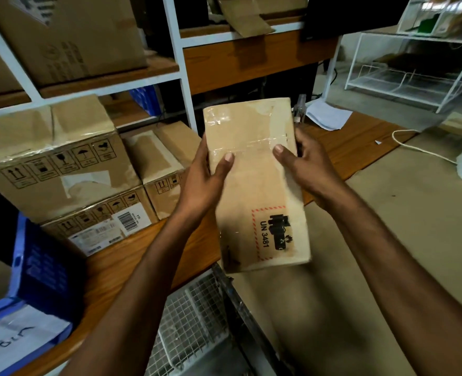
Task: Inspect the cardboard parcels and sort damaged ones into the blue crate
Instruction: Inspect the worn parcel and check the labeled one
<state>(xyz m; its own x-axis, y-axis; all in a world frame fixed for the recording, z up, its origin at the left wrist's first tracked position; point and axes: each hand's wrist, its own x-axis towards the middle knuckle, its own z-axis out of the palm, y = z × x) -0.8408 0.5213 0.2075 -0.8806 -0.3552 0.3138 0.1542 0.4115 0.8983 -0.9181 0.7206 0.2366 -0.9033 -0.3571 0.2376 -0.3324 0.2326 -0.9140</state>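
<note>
I hold a flat, long cardboard parcel (257, 185) up in front of me over the wooden table (132, 256). Clear tape crosses its upper part, and a red-dashed "UN 3481" battery label is printed near its lower end. My left hand (205, 177) grips its left edge with the thumb on the face. On the opposite edge my right hand (303, 169) grips it the same way. The blue crate (42, 267) stands at the lower left, with a white handwritten label on its near side. More cardboard parcels (59, 164) are stacked on the table to the left.
White shelving (178, 50) with large cartons rises behind the stack. A wire mesh basket (194, 318) sits below the table edge. White wire racks (414, 74), loose papers (327, 118) and a white cable (414, 147) lie on the brown-covered surface to the right.
</note>
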